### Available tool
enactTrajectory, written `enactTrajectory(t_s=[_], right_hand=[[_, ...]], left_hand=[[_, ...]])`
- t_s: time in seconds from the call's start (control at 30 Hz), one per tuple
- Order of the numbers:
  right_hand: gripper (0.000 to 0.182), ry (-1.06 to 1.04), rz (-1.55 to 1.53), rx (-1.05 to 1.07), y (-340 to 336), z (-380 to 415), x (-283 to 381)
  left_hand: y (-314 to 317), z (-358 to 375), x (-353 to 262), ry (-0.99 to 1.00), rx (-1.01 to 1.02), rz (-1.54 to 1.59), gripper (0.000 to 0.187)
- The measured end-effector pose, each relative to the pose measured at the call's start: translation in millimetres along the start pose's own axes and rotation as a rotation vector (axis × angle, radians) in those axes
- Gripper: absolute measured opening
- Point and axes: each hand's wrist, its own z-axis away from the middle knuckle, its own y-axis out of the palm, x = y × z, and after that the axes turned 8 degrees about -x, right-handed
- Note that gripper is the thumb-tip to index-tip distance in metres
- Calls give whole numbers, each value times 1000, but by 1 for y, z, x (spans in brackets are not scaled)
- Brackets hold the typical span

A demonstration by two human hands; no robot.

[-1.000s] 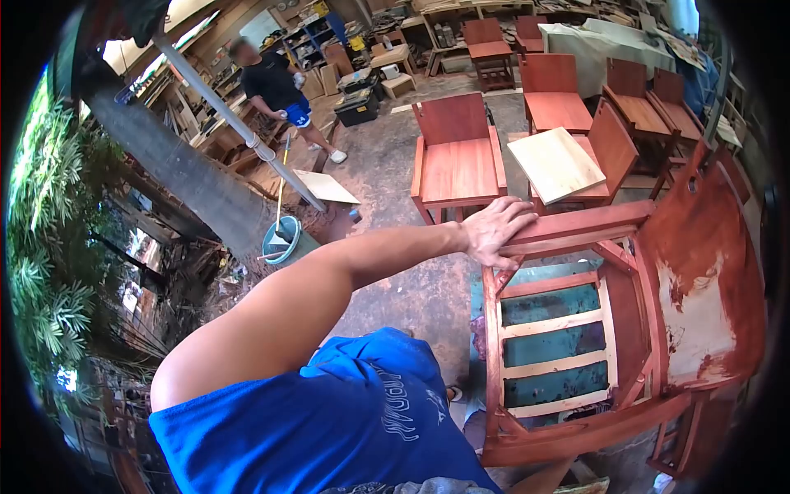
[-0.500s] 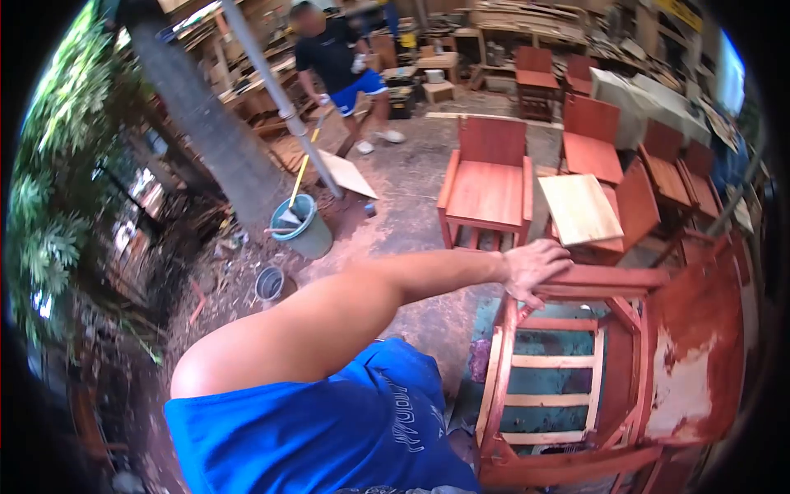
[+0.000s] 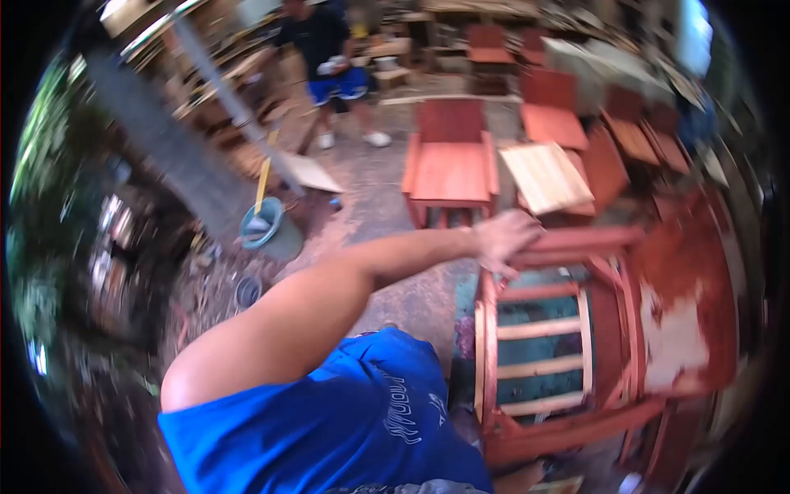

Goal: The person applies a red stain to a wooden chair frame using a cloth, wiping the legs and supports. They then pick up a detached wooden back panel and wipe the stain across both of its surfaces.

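My left arm reaches across from the left, and my left hand [image 3: 506,240] grips the near corner of a red-stained wooden chair [image 3: 588,239], its fingers over the top rail and its thumb hanging down the side. Pale slats [image 3: 539,329] cross the chair's open frame. On its right, a broad red panel [image 3: 687,317] has a bare, light patch in the middle. Under the frame lies a dark teal surface [image 3: 527,309]. My right hand is not visible. The blue shirt I wear fills the lower middle.
Beyond stands a red armchair [image 3: 450,165], with a pale board [image 3: 547,177] on other red chairs to its right. A green bucket [image 3: 276,235] and a dark pail [image 3: 248,291] sit left, near a tree trunk [image 3: 156,132]. A person [image 3: 325,58] stands at the back.
The view has shifted, so most things sit further left and higher. My left hand stays on the chair corner. The person at the back has turned and brought their hands together.
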Motion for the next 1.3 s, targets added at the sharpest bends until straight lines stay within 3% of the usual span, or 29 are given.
enactTrajectory(t_s=[0.03, 0.13, 0.2, 0.23, 0.33, 0.43, 0.47, 0.5, 0.57, 0.63, 0.77, 0.87, 0.93, 0.97, 1.0, 1.03, 1.07, 1.17, 1.2, 1.23, 1.3], right_hand=[[45, 18, -50, -46, -19, 2, 2], [45, 26, -176, -216, -65, 0, 32], [44, -16, -269, -314, -98, -12, 69], [44, -44, -322, -331, -114, -18, 90], [44, -187, -375, -280, -164, -33, 170], [44, -363, -131, -85, -169, -38, 264], [44, -387, -39, 6, -161, -42, 287], [41, -242, -484, -126, -128, -45, 283], [33, -509, 6, -93, -67, -66, 313], [27, -316, 83, 6, -23, -74, 343], [25, -877, 559, -379, 45, -127, 335], [21, -725, 339, -310, 127, -158, 282], [22, -788, 438, -309, 176, -141, 275], [23, -900, 596, -357, 187, -116, 284], [23, -850, 603, -490, 191, -105, 288], [23, -649, 411, -470, 182, -105, 280], [23, -647, 410, -478, 171, -115, 276], [15, -367, -554, -564, 141, -149, 291], [10, -608, 138, -931, 148, -134, 338], [12, -490, -301, -630, 163, -164, 307], [13, -940, 565, -830, 197, -150, 320]], left_hand=[[6, 5, 5, 81, -72, 39, 105], [-4, -12, -11, -71, 204, -5, 102], [11, -13, -8, -7, 134, 21, 107], [13, -14, -15, -100, 198, -26, 110], [16, -13, -24, -147, 240, -11, 110], [14, -12, -15, -97, 179, -40, 106], [13, -13, -20, -140, 185, -15, 105], [13, -10, -23, -121, 178, 8, 105], [13, -12, -13, -100, 141, 18, 106], [8, -13, -11, -105, 151, 64, 106], [2, -13, -3, -90, 168, 176, 109], [0, -14, 1, -131, 185, 261, 109], [0, -16, 6, -98, 207, 296, 110], [0, -17, 8, -95, 224, 312, 110], [-1, -18, 9, -108, 249, 323, 111], [-3, -19, 10, -112, 281, 322, 111], [-1, -19, 11, -121, 275, 338, 111], [0, -23, 10, -127, 278, 342, 108], [-2, -23, 10, -124, 280, 331, 104], [-2, -25, 10, -116, 282, 319, 104], [-3, -26, 7, -121, 301, 324, 105]])
